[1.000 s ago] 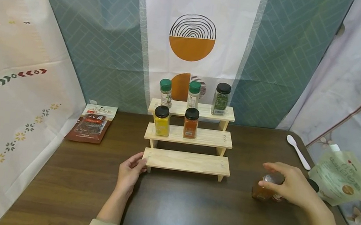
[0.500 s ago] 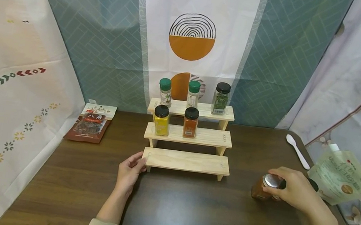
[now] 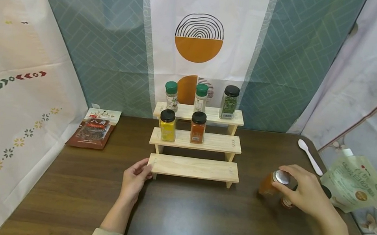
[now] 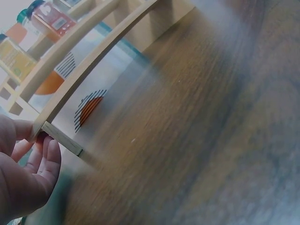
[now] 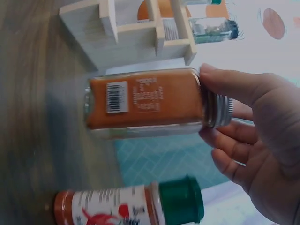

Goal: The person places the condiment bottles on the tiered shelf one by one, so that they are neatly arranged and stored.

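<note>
My left hand [image 3: 133, 180] pinches the left end of the lowest step of a three-tier wooden rack [image 3: 194, 168]; the left wrist view shows the thumb and curled fingers at the step's corner. At the right, my right hand [image 3: 307, 190] holds a square glass spice jar [image 5: 145, 101] of orange-brown powder by its silver lid and neck. In the head view the jar tilts a little. Beside it stands a green-capped spice bottle [image 5: 112, 206] with a white label, mostly hidden under the hand in the head view. A black lid [image 3: 326, 191] shows behind the right hand.
Green-capped bottles [image 3: 171, 96] and a green herb jar [image 3: 229, 103] stand on the top step. Yellow [image 3: 167, 126] and red-orange [image 3: 197, 128] jars stand on the middle one. A brown packet [image 3: 94, 129] lies left; a white spoon [image 3: 310, 157] and pale green pouch [image 3: 356, 183] are right.
The right hand has closed on the silver-lidded jar and shifted it slightly left and up, away from the bottle beside it. My left hand stays on the rack.
</note>
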Tool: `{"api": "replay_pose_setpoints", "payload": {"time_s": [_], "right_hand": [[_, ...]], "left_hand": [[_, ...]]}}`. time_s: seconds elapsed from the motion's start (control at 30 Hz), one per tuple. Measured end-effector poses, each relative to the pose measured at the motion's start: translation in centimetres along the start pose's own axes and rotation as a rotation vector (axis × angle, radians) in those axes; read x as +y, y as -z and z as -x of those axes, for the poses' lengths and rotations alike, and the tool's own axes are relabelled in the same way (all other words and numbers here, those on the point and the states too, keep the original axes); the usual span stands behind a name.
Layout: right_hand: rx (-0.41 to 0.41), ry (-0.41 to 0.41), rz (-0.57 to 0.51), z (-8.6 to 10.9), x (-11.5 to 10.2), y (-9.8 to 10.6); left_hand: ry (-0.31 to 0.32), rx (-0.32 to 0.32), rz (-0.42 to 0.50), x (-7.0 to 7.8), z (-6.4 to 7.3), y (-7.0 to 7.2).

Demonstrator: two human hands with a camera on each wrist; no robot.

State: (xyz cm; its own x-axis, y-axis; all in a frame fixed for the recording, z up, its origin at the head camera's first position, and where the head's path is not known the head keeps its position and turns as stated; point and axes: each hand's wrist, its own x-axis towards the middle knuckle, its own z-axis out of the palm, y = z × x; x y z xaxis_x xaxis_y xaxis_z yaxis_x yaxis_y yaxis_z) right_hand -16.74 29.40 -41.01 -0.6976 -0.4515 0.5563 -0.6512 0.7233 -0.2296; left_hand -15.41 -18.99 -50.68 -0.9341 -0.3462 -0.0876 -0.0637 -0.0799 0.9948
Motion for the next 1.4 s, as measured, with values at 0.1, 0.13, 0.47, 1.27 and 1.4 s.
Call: {"api": "replay_pose_setpoints", "payload": {"time_s": [0.1,0.13,0.47,1.27,1.4], "right_hand": [[0.045,-0.016,-0.019,-0.8,-0.5,0.0],[0.059,-0.024,-0.022,-1.0,-0.7,0.0],[0.134,-0.100,-0.038,-3.7,-1.8,-0.5],[0.195,-0.073,-0.147,-10.4,-3.9,-2.1],[0.185,-0.068,-0.163,-11.4,-3.9,-2.4]], "left_hand": [[0.002,-0.001,-0.004,0.0,-0.1,0.0],[0.002,-0.001,-0.005,0.0,-0.1,0.0],[0.006,0.005,-0.012,0.1,0.0,0.0],[0.014,0.005,-0.027,0.0,0.0,0.0],[0.010,0.008,-0.024,0.1,0.0,0.0]]}}
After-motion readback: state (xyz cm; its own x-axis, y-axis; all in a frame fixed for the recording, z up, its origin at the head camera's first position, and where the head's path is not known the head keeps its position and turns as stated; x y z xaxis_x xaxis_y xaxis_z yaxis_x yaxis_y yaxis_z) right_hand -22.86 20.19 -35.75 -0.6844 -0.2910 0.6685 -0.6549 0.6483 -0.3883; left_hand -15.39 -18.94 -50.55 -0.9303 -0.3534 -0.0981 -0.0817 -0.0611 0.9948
